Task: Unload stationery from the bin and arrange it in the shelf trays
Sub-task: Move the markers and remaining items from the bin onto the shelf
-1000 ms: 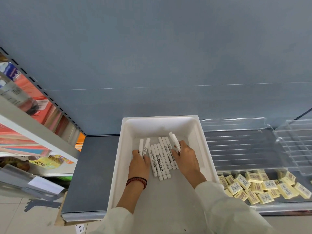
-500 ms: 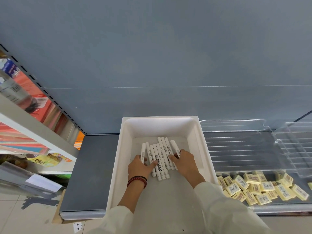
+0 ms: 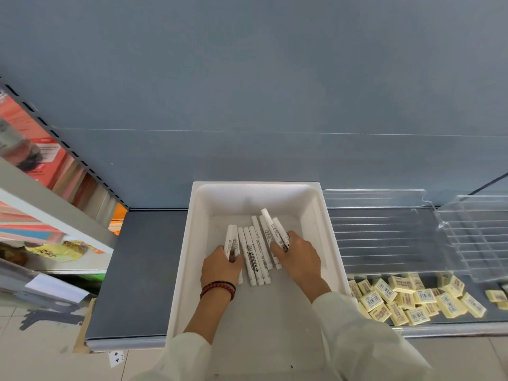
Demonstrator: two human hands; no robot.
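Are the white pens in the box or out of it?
In. The white pens lie on the floor of the white bin, below its rim; the left hand and right hand each grip some.

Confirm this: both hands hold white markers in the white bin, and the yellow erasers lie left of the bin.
Wrong side: the head view shows the yellow erasers right of the white bin, not left. The left hand and right hand do hold white markers in it.

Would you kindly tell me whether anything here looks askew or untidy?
One marker held by the right hand angles across the otherwise parallel markers in the white bin. The yellow packets on the shelf lie jumbled.
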